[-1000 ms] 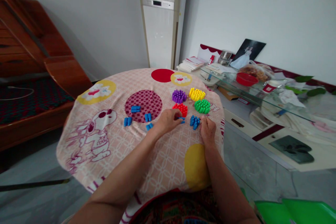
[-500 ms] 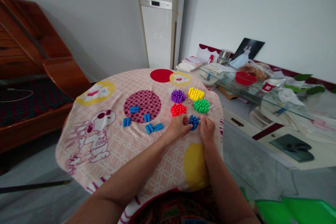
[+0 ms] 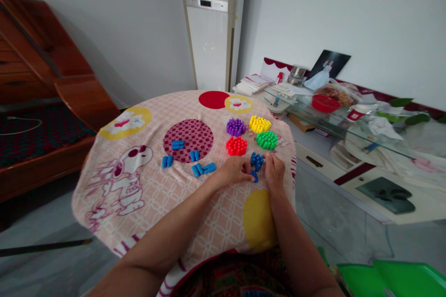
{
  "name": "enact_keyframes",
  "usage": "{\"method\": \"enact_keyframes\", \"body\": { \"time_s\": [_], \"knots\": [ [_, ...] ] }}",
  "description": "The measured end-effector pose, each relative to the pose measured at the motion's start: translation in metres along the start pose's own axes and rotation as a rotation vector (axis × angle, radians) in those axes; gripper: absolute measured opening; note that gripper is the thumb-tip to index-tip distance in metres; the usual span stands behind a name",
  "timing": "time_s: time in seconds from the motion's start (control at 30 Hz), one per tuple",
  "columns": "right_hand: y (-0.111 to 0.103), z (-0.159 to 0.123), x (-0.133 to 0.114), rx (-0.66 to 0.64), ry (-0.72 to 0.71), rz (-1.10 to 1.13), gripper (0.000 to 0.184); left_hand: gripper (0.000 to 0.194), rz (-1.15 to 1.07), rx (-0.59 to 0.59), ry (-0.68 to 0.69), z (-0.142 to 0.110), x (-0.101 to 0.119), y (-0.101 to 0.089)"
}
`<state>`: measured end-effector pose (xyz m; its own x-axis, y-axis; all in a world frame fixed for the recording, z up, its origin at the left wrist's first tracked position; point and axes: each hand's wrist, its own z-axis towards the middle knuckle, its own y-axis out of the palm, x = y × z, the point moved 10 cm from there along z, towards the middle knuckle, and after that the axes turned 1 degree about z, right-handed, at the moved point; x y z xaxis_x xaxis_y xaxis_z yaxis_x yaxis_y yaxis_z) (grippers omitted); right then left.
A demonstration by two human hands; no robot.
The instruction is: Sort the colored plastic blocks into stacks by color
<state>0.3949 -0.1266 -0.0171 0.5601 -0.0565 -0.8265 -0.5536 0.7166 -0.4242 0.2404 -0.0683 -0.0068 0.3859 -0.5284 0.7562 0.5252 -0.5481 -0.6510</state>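
A tight cluster of upright blue pegs (image 3: 257, 160) stands on the cloth-covered table between my two hands. My left hand (image 3: 236, 171) is closed in a pinch at its lower left, with a small blue peg (image 3: 254, 177) at the fingertips. On the other side, my right hand (image 3: 275, 170) has its fingers curled at the cluster's right edge; what they grip is hidden. Similar clusters stand just beyond: red (image 3: 236, 146), purple (image 3: 236, 126), yellow (image 3: 259, 124) and green (image 3: 266, 140). Several blue pieces (image 3: 178, 145) lie in small groups to the left.
A patterned tablecloth (image 3: 205, 213) covers the round table. To the right is a glass-topped cabinet with a red bowl (image 3: 326, 103), papers (image 3: 253, 84) and a paper cup (image 3: 357, 112). A wooden sofa (image 3: 75, 88) stands left; a green plastic object (image 3: 411, 278) is at lower right.
My left hand has drawn back slightly toward me from beside the red cluster, and a blue peg now shows at its fingertips in front of the blue cluster. My right hand has barely moved.
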Motion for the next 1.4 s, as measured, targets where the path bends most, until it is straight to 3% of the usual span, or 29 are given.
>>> {"method": "enact_keyframes", "body": {
  "time_s": [0.17,0.33,0.47,0.67,0.8,1.03,1.3,1.4],
  "knots": [
    [0.0,0.0,-0.001,-0.005,-0.012,-0.008,0.045,0.018,0.091,0.062,-0.024,0.0,-0.005,-0.008],
    [0.0,0.0,-0.001,-0.007,-0.016,-0.001,0.045,0.014,0.155,0.006,0.026,0.001,0.0,0.01],
    [0.001,0.001,0.0,-0.016,-0.014,0.003,0.046,0.014,0.155,0.018,0.027,0.001,0.004,0.011],
    [0.0,0.001,-0.001,-0.006,-0.011,-0.008,0.047,0.014,0.112,0.207,-0.059,0.001,0.004,-0.015],
    [-0.001,0.001,0.0,-0.004,0.003,0.005,0.047,0.02,0.137,0.285,-0.05,-0.001,0.005,-0.015],
    [0.001,0.001,0.002,-0.015,0.013,0.028,0.047,0.029,0.089,0.195,-0.004,0.001,0.013,0.005],
    [0.0,0.0,0.0,-0.007,-0.014,0.002,0.046,0.021,0.088,0.222,-0.001,0.002,0.01,0.009],
    [-0.002,-0.001,-0.003,0.003,-0.022,0.004,0.046,0.018,0.14,0.21,0.017,0.003,0.01,0.003]
  ]
}}
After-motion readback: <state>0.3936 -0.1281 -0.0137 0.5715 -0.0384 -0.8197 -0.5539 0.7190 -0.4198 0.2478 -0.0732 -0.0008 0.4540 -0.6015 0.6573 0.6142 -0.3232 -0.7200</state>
